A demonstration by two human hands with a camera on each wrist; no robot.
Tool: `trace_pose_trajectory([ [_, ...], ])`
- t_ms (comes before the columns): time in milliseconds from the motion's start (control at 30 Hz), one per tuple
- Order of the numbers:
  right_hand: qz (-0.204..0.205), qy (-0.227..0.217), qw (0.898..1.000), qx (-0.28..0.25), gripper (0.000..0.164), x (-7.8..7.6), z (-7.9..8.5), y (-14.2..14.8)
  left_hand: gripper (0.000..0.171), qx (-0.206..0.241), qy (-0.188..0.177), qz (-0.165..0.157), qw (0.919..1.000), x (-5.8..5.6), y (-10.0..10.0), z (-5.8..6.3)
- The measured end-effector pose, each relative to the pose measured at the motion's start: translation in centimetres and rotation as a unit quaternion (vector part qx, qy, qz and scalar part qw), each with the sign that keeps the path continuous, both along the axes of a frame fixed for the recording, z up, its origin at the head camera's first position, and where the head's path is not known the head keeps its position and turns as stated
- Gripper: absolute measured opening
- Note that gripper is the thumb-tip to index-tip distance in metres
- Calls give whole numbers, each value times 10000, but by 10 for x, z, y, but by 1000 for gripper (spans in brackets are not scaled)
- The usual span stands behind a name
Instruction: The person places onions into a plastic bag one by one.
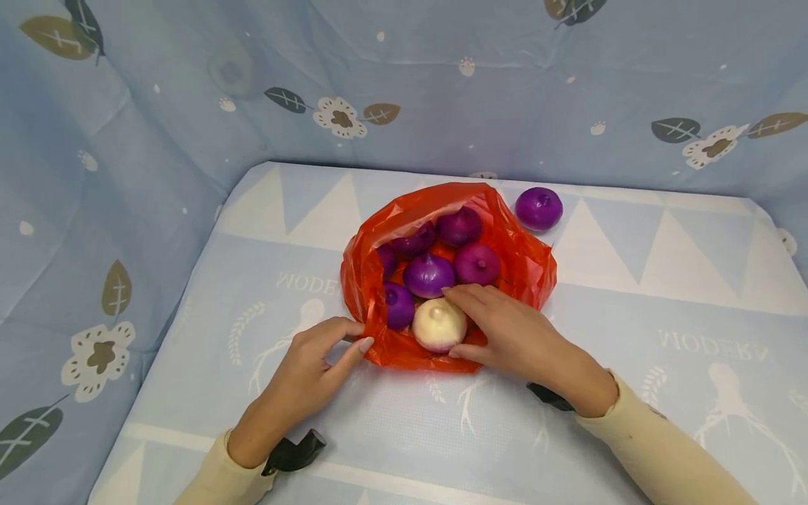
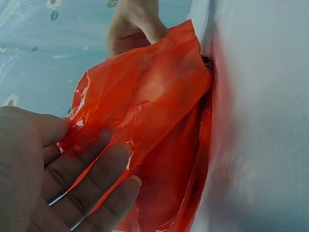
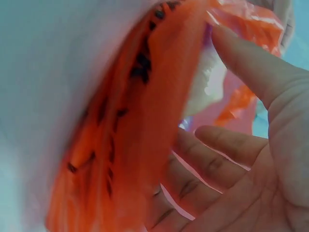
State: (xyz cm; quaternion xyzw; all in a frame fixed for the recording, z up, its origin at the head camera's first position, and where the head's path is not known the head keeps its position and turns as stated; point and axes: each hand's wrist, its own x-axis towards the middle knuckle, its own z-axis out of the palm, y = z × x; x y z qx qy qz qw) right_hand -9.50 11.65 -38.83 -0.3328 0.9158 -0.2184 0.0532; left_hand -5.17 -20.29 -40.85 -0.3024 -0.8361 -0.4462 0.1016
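Observation:
A red plastic bag [image 1: 451, 361] lies on the table with its mouth spread, holding several purple onions [image 1: 429, 275]. Nearest me inside it is an onion with a pale top [image 1: 438, 324] and purplish underside. My right hand [image 1: 511, 333] reaches over the bag's near rim and holds this pale onion between thumb and fingertips; the same onion [image 3: 210, 84] shows partly behind the rim in the right wrist view. At the bag's near left edge, my left hand [image 1: 309, 375] pinches the plastic, thumb on one side and fingers seen through the film [image 2: 140, 92].
One purple onion [image 1: 539, 209] sits outside the bag, behind its right side. A patterned cloth covers the table [image 1: 606, 337]. Blue printed curtains [image 1: 442, 91] rise directly behind and along the left of the table.

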Motion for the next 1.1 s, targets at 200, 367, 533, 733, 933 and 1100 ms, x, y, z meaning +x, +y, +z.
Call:
trace_pose_trajectory([
  [200, -172, 252, 9995, -58, 81, 1, 19, 11, 16, -12, 13, 12, 10000, 0, 1, 1],
  [367, -198, 899, 9928, -761, 72, 2, 41, 23, 18, -27, -10, 19, 10000, 0, 0, 1],
  [533, -48, 1815, 9634, -1971, 67, -2, 59, 31, 19, -43, 21, 24, 10000, 0, 0, 0],
  [733, -91, 2139, 9535, -2121, 77, -6, 70, 39, 19, -64, 40, 36, 10000, -1, 0, -1],
  [933, -229, 2077, 9633, -1685, 84, -13, 73, 46, 16, -47, 16, 22, 10000, -2, 0, -1],
  [1100, -283, 1977, 9675, -1549, 89, -21, 75, 50, 15, -13, 53, -4, 10000, -1, 0, -2],
])
